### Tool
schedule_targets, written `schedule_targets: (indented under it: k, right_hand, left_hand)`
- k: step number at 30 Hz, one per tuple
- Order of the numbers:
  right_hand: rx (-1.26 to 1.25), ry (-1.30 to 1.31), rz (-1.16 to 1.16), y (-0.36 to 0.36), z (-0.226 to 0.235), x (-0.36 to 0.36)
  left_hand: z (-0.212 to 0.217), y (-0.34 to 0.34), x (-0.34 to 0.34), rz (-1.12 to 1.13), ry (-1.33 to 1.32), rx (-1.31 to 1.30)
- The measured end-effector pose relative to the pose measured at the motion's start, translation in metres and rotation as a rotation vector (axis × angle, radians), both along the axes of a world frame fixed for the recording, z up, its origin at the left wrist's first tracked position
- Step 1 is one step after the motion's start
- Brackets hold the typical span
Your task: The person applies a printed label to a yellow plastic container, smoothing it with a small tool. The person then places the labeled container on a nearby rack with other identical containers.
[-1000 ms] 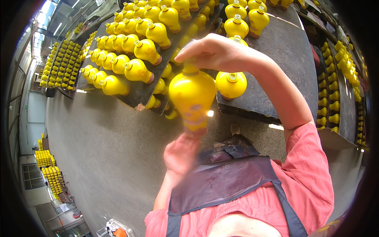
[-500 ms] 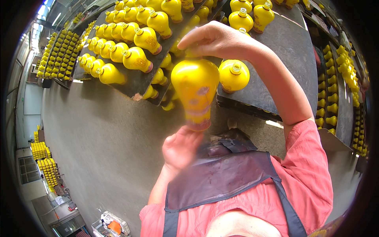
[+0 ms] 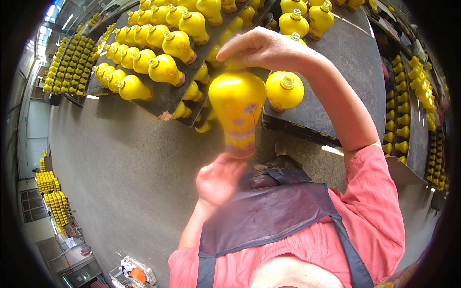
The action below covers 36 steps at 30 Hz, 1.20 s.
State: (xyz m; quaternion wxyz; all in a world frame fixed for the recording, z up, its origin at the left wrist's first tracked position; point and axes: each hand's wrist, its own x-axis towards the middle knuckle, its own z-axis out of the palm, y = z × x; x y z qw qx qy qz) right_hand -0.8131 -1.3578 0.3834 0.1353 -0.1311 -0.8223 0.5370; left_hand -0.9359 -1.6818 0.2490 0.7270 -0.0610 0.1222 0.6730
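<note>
A glossy yellow vase-shaped bottle [image 3: 236, 98] is held upright in front of me, broad at the shoulder and narrow toward its patterned foot. My right hand [image 3: 254, 48] arches over the top, its fingers closed about the neck, which they largely hide. Below, my left hand [image 3: 218, 180] supports the foot; its fingers are blurred and partly behind the bottle. A faint purplish pattern marks the bottle's lower side. Just right of it, a second yellow bottle [image 3: 285, 91] with an uncapped clear neck stands at the edge of a dark table [image 3: 331, 103].
Rows of yellow bottles [image 3: 165, 69] fill a dark board at the upper left, whose corner juts toward me. More bottles [image 3: 321, 21] stand at the table's back. Loaded racks [image 3: 403, 120] line the right. A white crate [image 3: 137, 271] sits on the concrete floor [image 3: 125, 182], lower left.
The pattern on the held bottle has shifted slightly, as if it turned a little. Both hands keep nearly the same place.
</note>
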Motion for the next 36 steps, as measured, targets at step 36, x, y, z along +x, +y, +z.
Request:
schedule_targets:
  k: [36]
  right_hand:
    - [0.011,0.147,-0.011,-0.010,0.003,0.011]
  left_hand:
    - [0.005,0.003,0.014,-0.024,0.039,-0.028]
